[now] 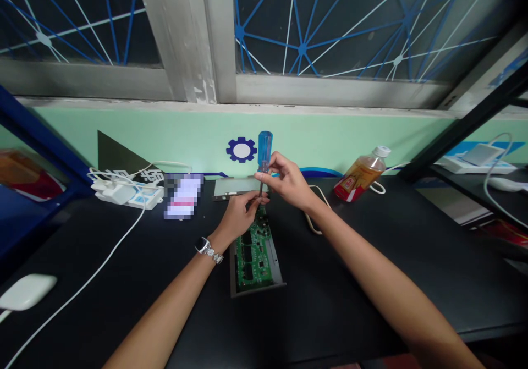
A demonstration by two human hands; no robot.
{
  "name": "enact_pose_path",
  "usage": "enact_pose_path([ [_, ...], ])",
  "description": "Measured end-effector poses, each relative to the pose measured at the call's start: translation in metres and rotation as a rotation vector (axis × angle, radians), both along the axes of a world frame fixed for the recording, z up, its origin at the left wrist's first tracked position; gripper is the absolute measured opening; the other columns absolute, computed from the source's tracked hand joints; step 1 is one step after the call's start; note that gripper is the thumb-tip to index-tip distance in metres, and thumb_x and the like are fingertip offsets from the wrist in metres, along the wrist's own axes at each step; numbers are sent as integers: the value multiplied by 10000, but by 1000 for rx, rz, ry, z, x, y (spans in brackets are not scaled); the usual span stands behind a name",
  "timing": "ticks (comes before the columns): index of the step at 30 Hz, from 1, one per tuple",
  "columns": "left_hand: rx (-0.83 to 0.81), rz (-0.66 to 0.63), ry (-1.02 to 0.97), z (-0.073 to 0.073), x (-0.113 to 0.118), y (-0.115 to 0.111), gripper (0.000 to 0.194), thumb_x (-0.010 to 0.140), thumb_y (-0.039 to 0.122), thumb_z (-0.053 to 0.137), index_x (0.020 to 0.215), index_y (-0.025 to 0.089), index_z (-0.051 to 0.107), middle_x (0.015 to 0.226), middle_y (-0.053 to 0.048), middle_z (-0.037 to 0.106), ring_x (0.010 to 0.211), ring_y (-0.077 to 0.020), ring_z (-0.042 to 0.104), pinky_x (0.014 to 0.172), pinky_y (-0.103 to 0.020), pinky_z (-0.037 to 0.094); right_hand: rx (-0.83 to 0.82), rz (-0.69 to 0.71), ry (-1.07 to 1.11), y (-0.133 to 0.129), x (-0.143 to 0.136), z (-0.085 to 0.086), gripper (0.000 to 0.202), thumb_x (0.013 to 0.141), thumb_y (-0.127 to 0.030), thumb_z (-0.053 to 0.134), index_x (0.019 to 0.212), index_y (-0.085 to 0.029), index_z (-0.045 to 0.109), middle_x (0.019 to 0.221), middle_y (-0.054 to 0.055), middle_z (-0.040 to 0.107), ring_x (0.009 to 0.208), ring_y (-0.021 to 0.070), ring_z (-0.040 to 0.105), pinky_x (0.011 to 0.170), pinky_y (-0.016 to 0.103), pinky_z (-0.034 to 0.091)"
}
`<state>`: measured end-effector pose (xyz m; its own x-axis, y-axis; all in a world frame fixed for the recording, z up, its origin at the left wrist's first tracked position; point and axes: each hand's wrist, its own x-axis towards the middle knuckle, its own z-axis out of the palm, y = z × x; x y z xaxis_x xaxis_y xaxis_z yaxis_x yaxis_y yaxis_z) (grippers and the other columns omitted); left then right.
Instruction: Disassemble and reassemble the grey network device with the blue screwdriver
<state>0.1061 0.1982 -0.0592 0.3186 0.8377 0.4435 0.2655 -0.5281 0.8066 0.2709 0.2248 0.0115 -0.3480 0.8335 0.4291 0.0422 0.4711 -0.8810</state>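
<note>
One blue-handled screwdriver (264, 148), pinched near-upright by the right hand (289, 182), left hand (238, 219) at its lower shaft (hold unclear), green circuit board (259, 262) beneath the grip, wanted straight, light pressure.

1. A clear plastic bottle with a white cap and red-and-yellow label (355, 177) is sitting on the black counter (330, 314), at right.
2. A white rectangular power strip (152, 196) is lying at left.
3. A flat rectangular phone with a lit, blurred screen (184, 196) is lying beside it.
4. A rounded white plastic device (31, 291) is resting near the left edge.
5. A navy gear emblem (241, 150) is decorating the pale green wall (198, 132).
</note>
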Motion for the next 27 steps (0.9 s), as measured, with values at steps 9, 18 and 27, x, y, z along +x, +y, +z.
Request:
enact_pose_path([
  [9, 33, 43, 37, 1, 3, -3, 247, 998, 263, 501, 1096, 173, 709, 1016, -74, 780, 945, -220, 736, 889, -338, 548, 105, -97, 32, 3, -1, -2, 415, 764, -430, 790, 749, -236, 424, 753, -38, 476, 672, 127, 435, 610, 270, 377],
  [18, 118, 117, 133, -4, 3, -4, 228, 1004, 246, 479, 1130, 190, 660, 1049, -67, 761, 958, -220, 717, 880, -330, 524, 90, -150, 6, 1, -5, -2, 386, 778, -422, 778, 782, -236, 440, 685, -56, 471, 593, 109, 422, 545, 257, 330],
  [27, 254, 310, 378, 25, -7, -34, 303, 992, 300, 493, 1277, 199, 499, 1196, -116, 617, 1135, -277, 589, 976, -426, 465, 166, -285, -143, -4, 5, 1, 379, 773, -477, 779, 813, -232, 492, 644, -53, 525, 519, 96, 391, 512, 264, 338],
])
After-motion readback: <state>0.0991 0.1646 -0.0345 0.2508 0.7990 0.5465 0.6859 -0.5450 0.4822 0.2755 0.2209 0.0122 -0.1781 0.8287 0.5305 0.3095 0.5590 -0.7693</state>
